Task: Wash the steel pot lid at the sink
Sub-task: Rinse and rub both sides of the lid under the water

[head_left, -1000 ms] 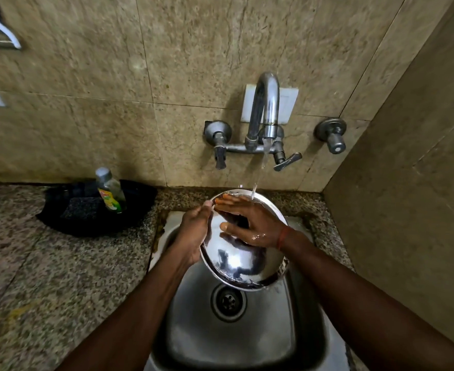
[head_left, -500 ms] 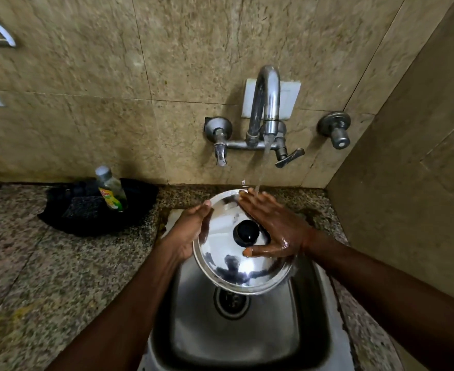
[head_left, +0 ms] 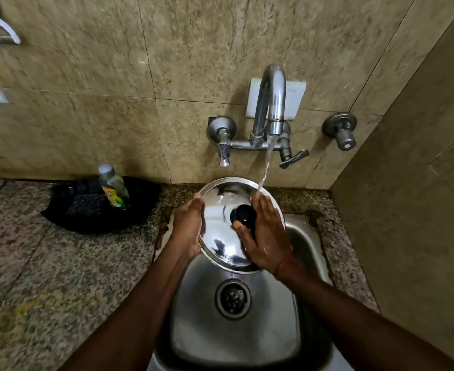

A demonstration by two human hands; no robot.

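Note:
The round steel pot lid (head_left: 222,231) is held tilted over the steel sink (head_left: 250,336), its top side with the black knob (head_left: 244,215) facing me. My left hand (head_left: 187,230) grips the lid's left rim. My right hand (head_left: 264,236) lies flat on the lid's right side, thumb against the knob, fingers spread. Water runs from the curved tap (head_left: 272,103) onto the lid's upper right, by my right fingertips.
A dish-soap bottle (head_left: 113,187) and a dark scrub pad (head_left: 85,208) sit in a black tray (head_left: 60,212) on the granite counter (head_left: 46,277) to the left. Tiled walls close in behind and on the right. A separate valve (head_left: 341,132) sticks out right of the tap.
One second ago the lid showed its hollow underside; it has been turned so the knob side faces me. My right hand has slid from the centre to the right side beside the knob.

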